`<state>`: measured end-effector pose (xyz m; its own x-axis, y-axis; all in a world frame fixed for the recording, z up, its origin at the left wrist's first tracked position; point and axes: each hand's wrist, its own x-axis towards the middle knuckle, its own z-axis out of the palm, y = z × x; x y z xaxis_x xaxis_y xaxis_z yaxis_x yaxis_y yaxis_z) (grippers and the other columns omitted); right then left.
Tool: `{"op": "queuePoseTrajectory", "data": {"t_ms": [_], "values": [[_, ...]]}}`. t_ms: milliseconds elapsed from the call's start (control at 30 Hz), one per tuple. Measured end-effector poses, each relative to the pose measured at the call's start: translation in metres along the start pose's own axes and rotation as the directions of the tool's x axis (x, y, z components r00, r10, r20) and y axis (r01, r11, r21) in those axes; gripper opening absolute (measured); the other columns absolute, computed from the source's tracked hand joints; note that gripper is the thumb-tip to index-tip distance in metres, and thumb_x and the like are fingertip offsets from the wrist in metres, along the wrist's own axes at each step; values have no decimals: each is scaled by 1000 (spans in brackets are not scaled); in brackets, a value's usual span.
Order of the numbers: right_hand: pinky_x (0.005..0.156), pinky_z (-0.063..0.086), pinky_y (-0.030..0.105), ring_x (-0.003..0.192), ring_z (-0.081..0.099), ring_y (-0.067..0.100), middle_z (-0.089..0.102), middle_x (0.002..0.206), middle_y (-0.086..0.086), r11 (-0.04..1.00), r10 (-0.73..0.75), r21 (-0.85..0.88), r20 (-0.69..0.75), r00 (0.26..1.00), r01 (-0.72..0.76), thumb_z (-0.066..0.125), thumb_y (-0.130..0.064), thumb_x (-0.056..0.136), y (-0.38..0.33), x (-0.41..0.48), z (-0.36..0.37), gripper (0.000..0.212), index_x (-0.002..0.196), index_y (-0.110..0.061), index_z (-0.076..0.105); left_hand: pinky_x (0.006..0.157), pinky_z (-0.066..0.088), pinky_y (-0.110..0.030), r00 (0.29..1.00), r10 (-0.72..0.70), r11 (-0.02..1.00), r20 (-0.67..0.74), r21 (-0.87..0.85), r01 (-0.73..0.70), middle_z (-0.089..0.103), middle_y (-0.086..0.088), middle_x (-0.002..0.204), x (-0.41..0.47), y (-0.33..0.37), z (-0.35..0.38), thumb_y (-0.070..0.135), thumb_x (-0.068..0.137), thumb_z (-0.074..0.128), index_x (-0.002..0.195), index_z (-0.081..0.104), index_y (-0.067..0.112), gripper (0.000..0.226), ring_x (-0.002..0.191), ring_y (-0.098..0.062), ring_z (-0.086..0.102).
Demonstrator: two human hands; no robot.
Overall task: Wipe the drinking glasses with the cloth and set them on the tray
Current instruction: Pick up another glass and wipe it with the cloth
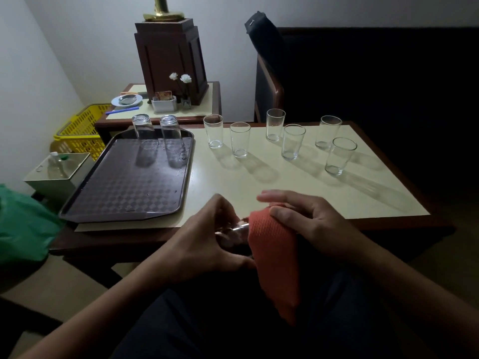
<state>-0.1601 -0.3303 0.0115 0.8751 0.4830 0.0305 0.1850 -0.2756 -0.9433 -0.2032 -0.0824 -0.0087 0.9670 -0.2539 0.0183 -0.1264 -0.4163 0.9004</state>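
Lower centre: L hand [207, 237] fingers curl round glass [233, 233]; R hand [313, 224] fingers pinch cloth [274, 255] over its end. 2 inverted glasses [145, 133] on tray [124, 193] at left, 6 upright glasses [293, 142] on counter [259, 190], upper right.

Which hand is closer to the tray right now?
Left. The left hand holds the glass just right of the tray; the right hand, gripping the cloth, sits farther right.
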Motion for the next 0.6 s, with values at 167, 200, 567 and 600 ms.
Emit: {"op": "queuePoseTrajectory", "data": {"t_ms": [167, 200, 567, 600], "values": [[95, 61, 32, 118, 71, 11, 71, 125, -14, 982, 121, 125, 173, 978, -143, 72, -44, 95, 0, -3, 9, 45, 139, -45, 61, 79, 63, -46, 987, 123, 992, -101, 41, -119, 69, 0, 107, 2, -3, -9, 36, 56, 99, 121, 49, 24, 83, 96, -24, 73], [92, 63, 34, 114, 74, 15, 72, 123, -9, 974, 139, 150, 187, 972, -168, 81, -39, 89, 2, -3, 13, 50, 135, -46, 62, 78, 62, -39, 978, 187, 975, -94, 136, -174, 69, 4, 106, 1, -2, -9, 37, 59, 98, 118, 50, 23, 78, 95, -19, 72], [92, 64, 47, 110, 73, 31, 73, 129, 16, 778, 144, 584, 192, 971, -231, 78, -24, 89, 18, 4, 24, 49, 136, -16, 66, 71, 60, -32, 992, -128, 879, 11, -462, 119, 65, -17, 120, 7, 4, -22, 21, 85, 83, 129, 61, 19, 50, 81, -30, 68], [86, 64, 40, 109, 73, 25, 72, 127, 10, 904, 35, 419, 133, 991, -88, 85, -19, 85, 18, 2, 22, 53, 134, -22, 65, 62, 56, -29, 983, -183, 818, 26, -550, 167, 64, -20, 115, 9, 4, -20, 23, 87, 80, 128, 59, 11, 48, 72, -29, 62]]}}
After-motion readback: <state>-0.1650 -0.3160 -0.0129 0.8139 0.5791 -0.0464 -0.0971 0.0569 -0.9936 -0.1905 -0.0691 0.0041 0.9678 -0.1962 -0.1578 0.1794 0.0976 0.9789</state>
